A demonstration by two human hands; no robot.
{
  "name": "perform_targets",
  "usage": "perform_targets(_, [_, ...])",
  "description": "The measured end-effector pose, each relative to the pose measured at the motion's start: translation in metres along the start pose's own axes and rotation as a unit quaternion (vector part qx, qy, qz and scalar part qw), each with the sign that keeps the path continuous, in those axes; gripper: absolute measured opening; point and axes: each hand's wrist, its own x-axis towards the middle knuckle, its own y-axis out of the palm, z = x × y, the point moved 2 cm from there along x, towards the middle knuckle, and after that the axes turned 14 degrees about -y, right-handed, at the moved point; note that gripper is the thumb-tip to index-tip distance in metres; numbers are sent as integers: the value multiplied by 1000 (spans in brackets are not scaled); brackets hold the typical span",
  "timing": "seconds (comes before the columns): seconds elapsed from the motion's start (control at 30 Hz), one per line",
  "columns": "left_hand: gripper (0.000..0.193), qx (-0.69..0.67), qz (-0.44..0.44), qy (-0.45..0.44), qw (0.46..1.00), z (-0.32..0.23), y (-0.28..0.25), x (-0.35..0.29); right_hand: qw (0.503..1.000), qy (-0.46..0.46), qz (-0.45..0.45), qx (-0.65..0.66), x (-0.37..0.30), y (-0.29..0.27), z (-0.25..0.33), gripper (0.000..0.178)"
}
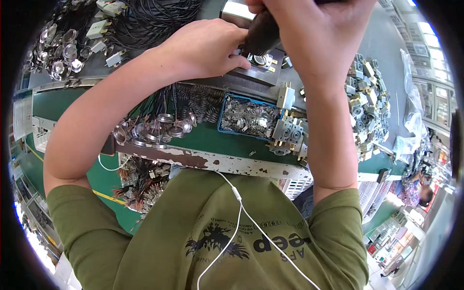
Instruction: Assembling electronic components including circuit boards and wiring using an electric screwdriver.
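My right hand (309,31) is closed around a dark cylindrical tool (263,34) with its lower end over the work spot. Beneath it, a small block with a round metal disc and brass terminals (263,61) sits on a dark metal fixture (263,76). My left hand (215,46) reaches in from the left, fingers bent, its thumb at the block's left edge. The exact grip of its fingertips is partly hidden. Closer to me lies a blue tray (220,126) full of small metal pieces, next to a pile of springs (200,102).
Grey-white blocks with brass terminals (288,133) are stacked beside the tray, and more (367,99) are heaped at the right. Round metal caps (63,53) and black cables (154,21) cover the far left. Wired metal caps (159,130) lie near the chipped table edge (212,162).
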Motion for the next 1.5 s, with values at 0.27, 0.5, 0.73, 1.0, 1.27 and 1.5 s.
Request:
perform_targets(0.27, [28,-3,-204,197,959,-2,14,-7,983,-91,-95,-130,12,-19,10,44])
perform_targets(0.5, [31,-81,-156,261,949,2,12,-15,878,-112,-86,-458,5,-98,24,108])
perform_targets(0.73, [30,-52,-257,293,919,1,-16,-36,863,-318,75,-385,-37,-73,31,54])
perform_targets(1.0, [32,-51,-479,-75,873,151,-54,-121,858,-80,361,-356,-80,-35,-32,30])
perform_targets(1.27, [31,119,-499,-48,857,97,-53,-109,793,-92,424,-427,-72,-24,-33,30])
perform_targets(1.5, [12,90,-352,140,921,47,-16,-53,899,-132,163,-384,-43,-56,31,37])
